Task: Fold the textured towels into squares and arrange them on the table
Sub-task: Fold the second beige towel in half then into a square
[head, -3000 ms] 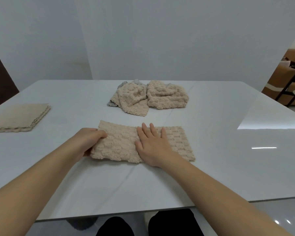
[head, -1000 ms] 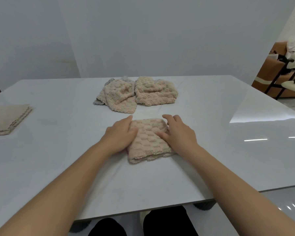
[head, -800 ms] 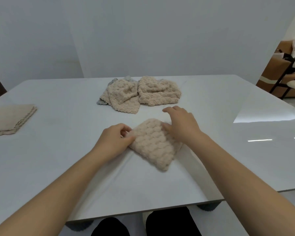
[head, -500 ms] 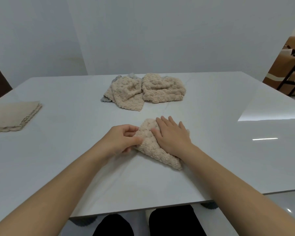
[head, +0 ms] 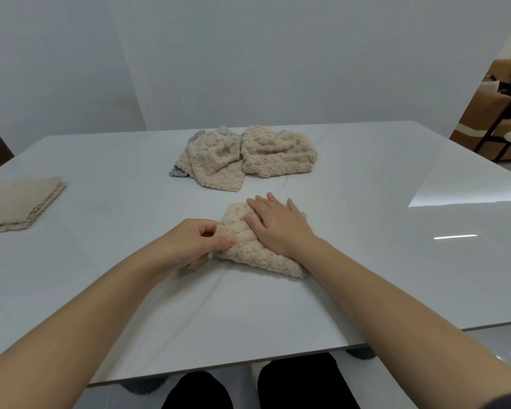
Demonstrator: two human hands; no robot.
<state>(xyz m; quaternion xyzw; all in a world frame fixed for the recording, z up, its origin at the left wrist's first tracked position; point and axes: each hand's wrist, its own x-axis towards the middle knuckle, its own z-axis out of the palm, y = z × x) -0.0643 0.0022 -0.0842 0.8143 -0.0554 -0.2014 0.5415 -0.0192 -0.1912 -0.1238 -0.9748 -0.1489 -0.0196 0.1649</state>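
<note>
A beige textured towel point(head: 250, 249), folded small and turned like a diamond, lies on the white table point(head: 366, 261) in front of me. My left hand point(head: 189, 242) pinches its left corner between thumb and curled fingers. My right hand point(head: 278, 224) lies flat on top of the towel, fingers straight, covering much of it. A heap of unfolded beige towels point(head: 248, 156), with a grey one point(head: 177, 172) under it, sits further back at the middle. A stack of folded beige towels point(head: 18, 202) rests at the far left.
The table's front edge point(head: 248, 366) runs close to my knees. Brown furniture and a dark frame point(head: 496, 125) stand beyond the table's right corner. A plain wall rises behind the table.
The long folded towel was folded in half into a small square, then turned to a diamond. My right hand moved from its right edge onto its top; my left hand came to pinch the left corner.
</note>
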